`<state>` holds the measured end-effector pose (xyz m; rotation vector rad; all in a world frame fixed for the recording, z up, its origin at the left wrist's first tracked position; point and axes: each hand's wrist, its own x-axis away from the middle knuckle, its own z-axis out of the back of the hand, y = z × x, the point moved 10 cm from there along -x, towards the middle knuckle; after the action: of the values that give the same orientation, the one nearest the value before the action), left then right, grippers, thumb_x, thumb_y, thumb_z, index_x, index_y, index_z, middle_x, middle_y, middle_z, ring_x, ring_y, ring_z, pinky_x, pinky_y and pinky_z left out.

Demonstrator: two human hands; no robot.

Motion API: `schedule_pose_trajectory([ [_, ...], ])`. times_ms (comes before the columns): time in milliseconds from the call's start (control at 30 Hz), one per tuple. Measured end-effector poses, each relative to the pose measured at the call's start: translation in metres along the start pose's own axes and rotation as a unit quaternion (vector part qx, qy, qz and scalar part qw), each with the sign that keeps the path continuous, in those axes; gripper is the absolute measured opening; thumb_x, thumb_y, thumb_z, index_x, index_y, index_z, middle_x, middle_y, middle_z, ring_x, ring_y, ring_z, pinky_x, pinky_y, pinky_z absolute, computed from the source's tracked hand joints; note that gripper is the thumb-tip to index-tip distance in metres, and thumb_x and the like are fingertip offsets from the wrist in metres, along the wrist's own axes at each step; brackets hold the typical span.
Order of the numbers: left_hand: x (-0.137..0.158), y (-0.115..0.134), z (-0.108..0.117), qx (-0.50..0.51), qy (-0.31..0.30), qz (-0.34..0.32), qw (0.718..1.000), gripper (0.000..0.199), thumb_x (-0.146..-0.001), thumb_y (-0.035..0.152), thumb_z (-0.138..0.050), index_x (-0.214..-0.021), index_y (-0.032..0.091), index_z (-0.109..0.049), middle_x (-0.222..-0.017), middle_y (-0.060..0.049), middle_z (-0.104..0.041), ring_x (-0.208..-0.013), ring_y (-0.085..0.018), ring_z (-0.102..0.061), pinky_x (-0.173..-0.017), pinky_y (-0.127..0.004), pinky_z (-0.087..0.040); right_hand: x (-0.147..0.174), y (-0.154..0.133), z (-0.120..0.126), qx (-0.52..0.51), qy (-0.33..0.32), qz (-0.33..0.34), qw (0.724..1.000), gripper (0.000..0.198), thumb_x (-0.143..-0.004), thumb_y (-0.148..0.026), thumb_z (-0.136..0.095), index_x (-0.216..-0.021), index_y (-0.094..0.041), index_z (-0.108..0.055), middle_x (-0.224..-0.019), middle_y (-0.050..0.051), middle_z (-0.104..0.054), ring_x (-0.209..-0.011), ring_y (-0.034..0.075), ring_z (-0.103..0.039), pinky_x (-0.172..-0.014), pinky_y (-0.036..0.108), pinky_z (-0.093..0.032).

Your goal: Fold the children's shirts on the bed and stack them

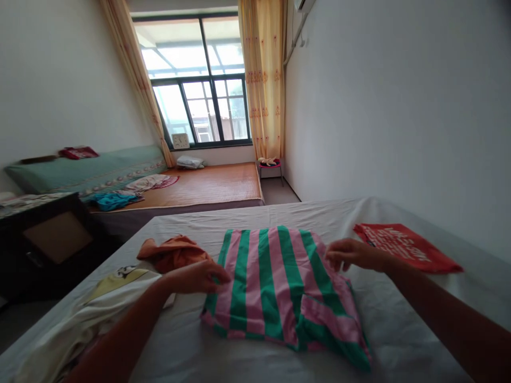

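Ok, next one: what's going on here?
A person has both bare hands at a pink-and-green striped cloth item spread on a white sheet. The left hand is at its left edge and the right hand at its upper right edge; whether either grips the fabric is hard to tell. Its near right part is bunched up. A crumpled orange cloth lies to the left, and a flat red cloth with white lettering to the right.
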<state>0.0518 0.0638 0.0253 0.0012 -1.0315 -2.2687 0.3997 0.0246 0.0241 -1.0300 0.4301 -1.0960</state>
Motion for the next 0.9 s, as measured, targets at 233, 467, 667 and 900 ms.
schedule_pose_trajectory([
  [233, -0.063, -0.072, 0.081, -0.081, 0.311, 0.067, 0.945, 0.048, -0.075, 0.031, -0.057, -0.12, 0.016, -0.06, -0.124, -0.011, -0.06, -0.118, -0.027, -0.052, -0.103, -0.037, -0.039, -0.074, -0.009, 0.049, 0.179, 0.214, 0.0, 0.96, 0.033, -0.076, -0.049, -0.06, -0.081, -0.018, -0.07, -0.083, 0.008, -0.071, -0.08, 0.024, -0.064, -0.071, 0.033, -0.049],
  [467, -0.092, -0.116, 0.075, -0.11, 0.354, 0.09, 0.924, 0.065, -0.069, 0.023, -0.06, -0.132, 0.013, -0.05, -0.136, -0.013, -0.05, -0.129, -0.026, -0.043, -0.109, -0.039, -0.032, -0.08, -0.048, -0.028, 0.137, 0.023, 0.137, 0.981, 0.022, -0.08, -0.039, -0.06, -0.085, -0.021, -0.072, -0.093, 0.004, -0.071, -0.09, 0.019, -0.063, -0.081, 0.029, -0.047],
  [667, -0.085, -0.114, 0.073, -0.093, 0.387, 0.081, 0.914, 0.054, -0.071, 0.023, -0.059, -0.125, 0.016, -0.057, -0.128, -0.01, -0.058, -0.123, -0.025, -0.049, -0.107, -0.038, -0.036, -0.077, -0.007, -0.007, 0.195, 0.202, 0.022, 0.959, 0.05, -0.079, -0.06, -0.055, -0.105, -0.018, -0.063, -0.091, 0.007, -0.07, -0.077, 0.02, -0.064, -0.069, 0.029, -0.047],
  [900, -0.078, -0.107, 0.069, -0.078, 0.362, 0.127, 0.92, 0.041, -0.075, 0.024, -0.057, -0.115, 0.019, -0.066, -0.117, -0.007, -0.066, -0.112, -0.025, -0.058, -0.099, -0.035, -0.043, -0.119, 0.004, -0.015, 0.236, 0.223, 0.017, 0.946, 0.045, -0.076, -0.027, -0.06, -0.121, -0.024, -0.058, -0.113, 0.005, -0.067, -0.092, 0.022, -0.064, -0.081, 0.03, -0.047],
])
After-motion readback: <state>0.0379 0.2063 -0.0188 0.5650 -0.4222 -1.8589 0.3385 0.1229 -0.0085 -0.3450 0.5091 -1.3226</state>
